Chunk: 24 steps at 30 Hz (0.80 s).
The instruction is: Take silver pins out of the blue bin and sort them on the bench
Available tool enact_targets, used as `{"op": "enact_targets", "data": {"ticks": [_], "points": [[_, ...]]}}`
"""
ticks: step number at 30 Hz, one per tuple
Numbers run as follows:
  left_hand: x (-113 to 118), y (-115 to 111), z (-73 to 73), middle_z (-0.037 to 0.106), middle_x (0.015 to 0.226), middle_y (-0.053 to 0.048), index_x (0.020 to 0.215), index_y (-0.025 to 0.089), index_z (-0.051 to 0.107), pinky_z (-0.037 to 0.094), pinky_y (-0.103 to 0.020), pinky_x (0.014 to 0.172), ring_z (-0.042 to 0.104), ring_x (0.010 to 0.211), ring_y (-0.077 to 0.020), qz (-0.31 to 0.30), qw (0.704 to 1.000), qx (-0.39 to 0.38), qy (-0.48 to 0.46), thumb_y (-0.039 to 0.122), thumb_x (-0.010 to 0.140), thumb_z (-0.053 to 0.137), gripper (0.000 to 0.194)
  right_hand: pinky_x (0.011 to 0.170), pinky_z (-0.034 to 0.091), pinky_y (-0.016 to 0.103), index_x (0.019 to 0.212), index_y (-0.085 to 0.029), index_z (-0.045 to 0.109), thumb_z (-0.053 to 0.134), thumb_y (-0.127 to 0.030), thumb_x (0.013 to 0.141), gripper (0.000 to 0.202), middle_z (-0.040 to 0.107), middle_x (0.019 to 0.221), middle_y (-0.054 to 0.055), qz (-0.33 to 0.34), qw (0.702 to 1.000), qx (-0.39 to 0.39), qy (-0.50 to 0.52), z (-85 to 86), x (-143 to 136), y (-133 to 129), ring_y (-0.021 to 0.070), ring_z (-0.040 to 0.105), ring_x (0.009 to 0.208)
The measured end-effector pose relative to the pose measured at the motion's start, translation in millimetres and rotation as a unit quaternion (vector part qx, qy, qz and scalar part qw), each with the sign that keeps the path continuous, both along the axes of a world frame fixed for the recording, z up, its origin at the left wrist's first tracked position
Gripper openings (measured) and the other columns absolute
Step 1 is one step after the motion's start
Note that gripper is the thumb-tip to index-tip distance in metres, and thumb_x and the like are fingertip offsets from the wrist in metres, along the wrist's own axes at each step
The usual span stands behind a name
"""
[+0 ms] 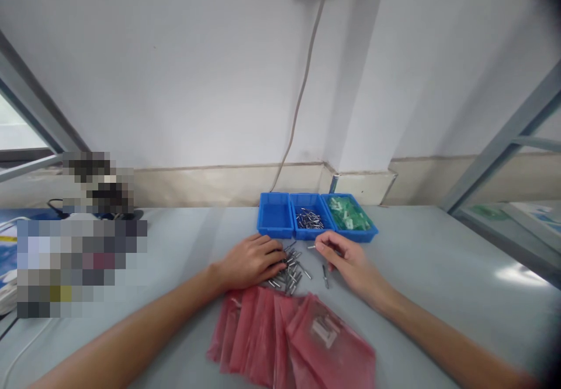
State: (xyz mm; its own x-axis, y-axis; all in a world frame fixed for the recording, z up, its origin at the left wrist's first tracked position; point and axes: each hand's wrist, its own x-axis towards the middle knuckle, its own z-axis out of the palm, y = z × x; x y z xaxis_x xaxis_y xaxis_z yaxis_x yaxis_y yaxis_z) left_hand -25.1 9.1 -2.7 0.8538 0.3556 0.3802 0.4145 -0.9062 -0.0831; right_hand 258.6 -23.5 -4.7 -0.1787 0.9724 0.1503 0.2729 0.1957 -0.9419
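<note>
Pinching a metal pin (311, 247), the right hand (350, 260) lay near loose pins (293, 269) touched by the left hand (252, 260), its grip unclear; separating them likely required fingertip precision.

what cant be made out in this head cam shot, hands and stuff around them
All in the head view:
- pins beneath the left hand: its fingers cover them
- far end of the small piece: hidden by the right hand
- exact contents of the red bags: blurred by film; some bags cut off by the bottom edge
- objects at far left: pixelated
- cable top: blurred
</note>
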Motion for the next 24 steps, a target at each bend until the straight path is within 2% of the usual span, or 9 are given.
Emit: {"op": "enact_targets", "data": {"ticks": [4, 7, 12, 14, 17, 24], "points": [[0.4, -0.4, 1.0, 0.072, 0.114, -0.008, 0.122, 0.018, 0.07, 0.054, -0.034, 0.088, 0.068, 0.097, -0.0197, -0.001, 1.0, 0.002, -0.001, 0.037, 0.113, 0.047, 0.031, 0.055, 0.038, 0.029, 0.079, -0.022, 0.066, 0.057, -0.068, 0.1, 0.051, 0.049, 0.063, -0.004, 0.006, 1.0, -0.019, -0.01, 1.0, -0.1, -1.2, 0.0147, 0.046, 0.056], [0.6, -0.9, 2.0, 0.072, 0.113, -0.008, 0.122, 0.019, 0.07, 0.054, -0.034, 0.088, 0.068, 0.097, -0.0193, 0.0, 1.0, 0.0, -0.003, 0.037, 0.113, 0.046, 0.031, 0.053, 0.036, 0.028, 0.082, -0.022, 0.065, 0.057, -0.071, 0.099, 0.052, 0.046, 0.06, -0.005, 0.005, 1.0, -0.024, 0.004, 0.8, 0.4, -1.4, 0.0143, 0.045, 0.054], [0.4, -0.5, 0.8, 0.072, 0.113, -0.008, 0.123, 0.018, 0.07, 0.054, -0.034, 0.088, 0.068, 0.096, -0.0195, -0.001, 1.0, 0.003, -0.001, 0.037, 0.113, 0.047, 0.031, 0.054, 0.037, 0.028, 0.097, -0.024, 0.06, 0.055, -0.069, 0.102, 0.046, 0.064, 0.069, -0.003, 0.033, 0.998, -0.036, 0.05, -5.4, -0.1, 2.6, 0.0144, 0.048, 0.054], [0.2, -0.2, -0.2, 0.072, 0.113, -0.008, 0.123, 0.018, 0.07, 0.054, -0.034, 0.088, 0.068, 0.097, -0.0197, -0.003, 1.0, 0.005, -0.003, 0.036, 0.113, 0.047, 0.031, 0.053, 0.035, 0.028, 0.1, -0.024, 0.057, 0.054, -0.069, 0.102, 0.046, 0.068, 0.066, -0.002, 0.036, 0.996, -0.037, 0.072, -8.7, -0.9, 4.0, 0.0144, 0.046, 0.051], [-0.1, -0.4, -0.8, 0.072, 0.114, -0.008, 0.123, 0.018, 0.07, 0.054, -0.035, 0.088, 0.068, 0.097, -0.0202, -0.004, 1.0, 0.004, -0.007, 0.035, 0.113, 0.047, 0.03, 0.052, 0.035, 0.027, 0.098, -0.023, 0.056, 0.053, -0.067, 0.103, 0.044, 0.069, 0.064, -0.002, 0.051, 0.994, -0.041, 0.083, -9.2, -2.9, 3.1, 0.0137, 0.044, 0.05], [-0.7, -1.0, -0.6, 0.073, 0.114, -0.009, 0.122, 0.018, 0.071, 0.055, -0.034, 0.088, 0.069, 0.097, -0.0202, -0.018, 0.999, 0.008, -0.031, 0.033, 0.113, 0.047, 0.03, 0.052, 0.038, 0.027, 0.099, -0.026, 0.049, 0.05, -0.067, 0.105, 0.041, 0.07, 0.065, -0.003, 0.028, 0.995, -0.043, 0.087, -2.9, -7.1, -4.1, 0.0136, 0.043, 0.048]]}}
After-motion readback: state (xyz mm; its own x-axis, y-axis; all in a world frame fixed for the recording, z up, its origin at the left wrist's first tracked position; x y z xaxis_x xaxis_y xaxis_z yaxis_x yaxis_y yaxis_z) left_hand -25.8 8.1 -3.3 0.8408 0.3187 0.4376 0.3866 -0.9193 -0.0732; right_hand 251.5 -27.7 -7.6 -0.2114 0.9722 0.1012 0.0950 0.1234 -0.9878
